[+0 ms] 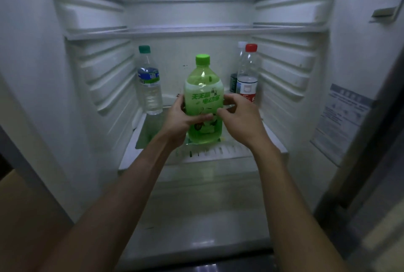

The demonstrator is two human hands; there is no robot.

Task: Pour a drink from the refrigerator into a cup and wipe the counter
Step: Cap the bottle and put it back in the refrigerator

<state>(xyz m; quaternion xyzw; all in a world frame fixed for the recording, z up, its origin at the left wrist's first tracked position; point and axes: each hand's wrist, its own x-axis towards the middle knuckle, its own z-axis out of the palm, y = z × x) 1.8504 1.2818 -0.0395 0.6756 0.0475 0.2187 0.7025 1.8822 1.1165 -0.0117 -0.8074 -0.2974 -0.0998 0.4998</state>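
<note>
A large green drink bottle (203,90) with a green cap and a green label stands upright on the glass shelf (236,151) inside the open refrigerator. My left hand (181,118) grips its left side, thumb across the front of the label. My right hand (238,116) holds its right side, fingers curled round the back. Both arms reach in from the bottom of the view. No cup and no counter are in view.
A clear water bottle (149,83) with a teal cap stands at the shelf's back left. At the back right stand a red-capped bottle (248,75) and a white-capped one (240,48) behind it. The refrigerator door (341,123) hangs open at right.
</note>
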